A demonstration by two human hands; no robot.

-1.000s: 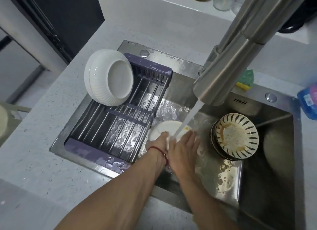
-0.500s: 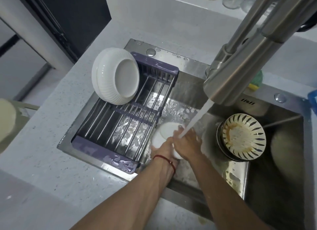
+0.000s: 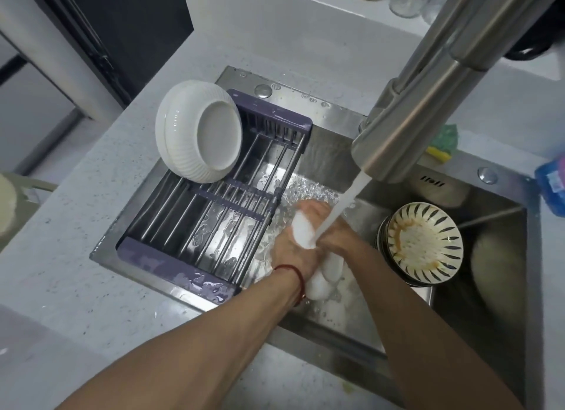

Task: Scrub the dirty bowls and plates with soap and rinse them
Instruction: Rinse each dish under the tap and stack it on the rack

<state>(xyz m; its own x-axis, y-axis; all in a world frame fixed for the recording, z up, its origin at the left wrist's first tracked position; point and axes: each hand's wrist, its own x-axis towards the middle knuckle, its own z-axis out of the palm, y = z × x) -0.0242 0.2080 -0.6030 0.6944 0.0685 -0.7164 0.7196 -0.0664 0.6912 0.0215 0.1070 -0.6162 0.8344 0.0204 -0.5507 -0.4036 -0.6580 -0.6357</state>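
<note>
Item one, a white ribbed bowl (image 3: 198,131), is propped on edge at the far left corner of the purple drying rack (image 3: 214,223), its rim overhanging the counter (image 3: 76,226); a knock to the rack could be enough to tip it off or back into the sink. Item two, the rack itself, is wet and laid across the left half of the steel sink (image 3: 504,333); a dish set down hurriedly could slide on its bars. Item three, the left hand (image 3: 293,250), is seen wrapped around a white dish (image 3: 305,229) from the left side, with a red cord at the wrist. Item four, that dish, is held on edge under the running water (image 3: 339,207) in the middle of the sink and is partly hidden; whether it is a bowl or a plate cannot be told. A slip is judged the chief risk, since the glaze is wet and possibly soapy. Item five, the right hand (image 3: 339,238), is pressed against the dish from the right; how its fingers lie cannot be told. Splash over the near sink edge is likely if the dish is tilted into the stream. Item six, a stack of striped bowls (image 3: 425,241) with brown residue, stands just right of the hands; a dropped dish could strike and chip it. Item seven, the tap (image 3: 412,125), hangs overhead and could be hit when the dish is lifted.
</note>
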